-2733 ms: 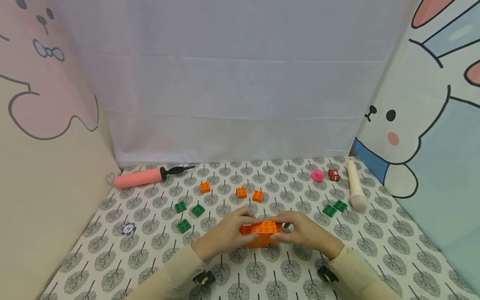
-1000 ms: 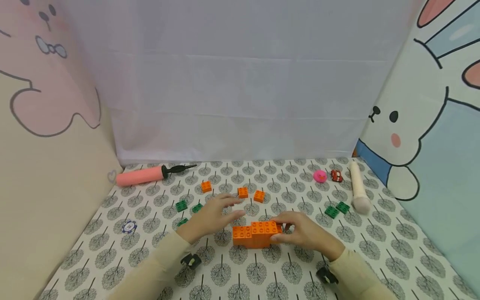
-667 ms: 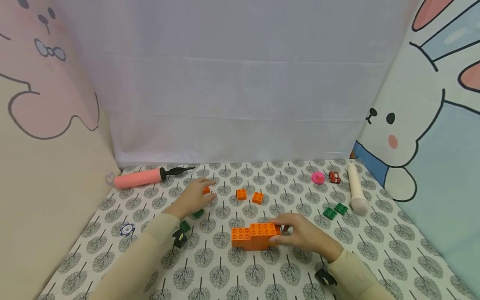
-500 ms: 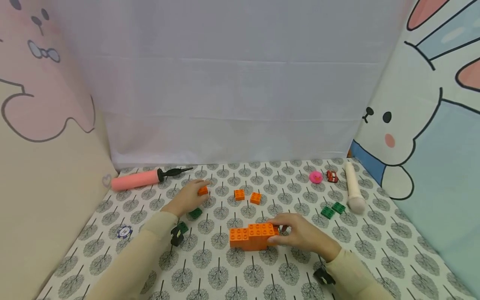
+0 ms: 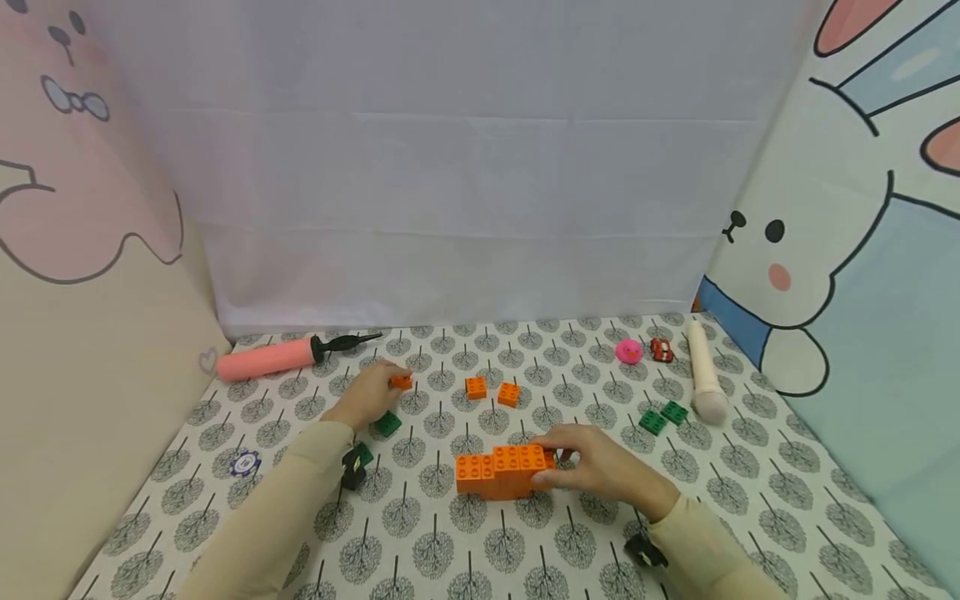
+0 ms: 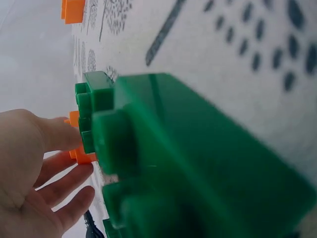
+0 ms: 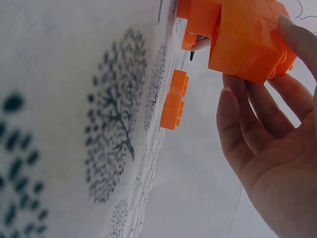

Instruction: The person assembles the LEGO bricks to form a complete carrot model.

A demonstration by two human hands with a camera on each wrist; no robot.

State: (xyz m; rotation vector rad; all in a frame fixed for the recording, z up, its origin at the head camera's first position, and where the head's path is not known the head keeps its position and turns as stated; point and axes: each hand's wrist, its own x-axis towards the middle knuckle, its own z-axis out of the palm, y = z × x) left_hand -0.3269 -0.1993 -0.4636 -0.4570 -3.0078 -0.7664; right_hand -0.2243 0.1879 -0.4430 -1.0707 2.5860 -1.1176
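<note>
My left hand (image 5: pixel 365 395) reaches to the far left part of the table and pinches a small orange building brick (image 5: pixel 402 382) between thumb and fingers. In the left wrist view, that orange brick (image 6: pixel 85 156) shows partly between thumb and fingers, behind green bricks. Nearer the middle, my right hand (image 5: pixel 592 463) grips the right end of a joined orange brick block (image 5: pixel 498 473), stepped, with a higher right part. In the right wrist view, thumb and fingers hold this block (image 7: pixel 242 42) from opposite sides. Two loose orange bricks (image 5: pixel 476 387) lie beyond it.
Green bricks (image 5: pixel 387 424) lie beneath and beside the left forearm; two more green bricks (image 5: pixel 652 422) sit right. A poker chip (image 5: pixel 245 463), a pink pump (image 5: pixel 266 359), a pink duck (image 5: pixel 628 351), a red toy car (image 5: pixel 662 349) and a pale stick-like object (image 5: pixel 703 371) lie around the edges.
My left hand has let go of the orange block, moved far left and closed its fingers on a single orange brick. My right hand stays on the block.
</note>
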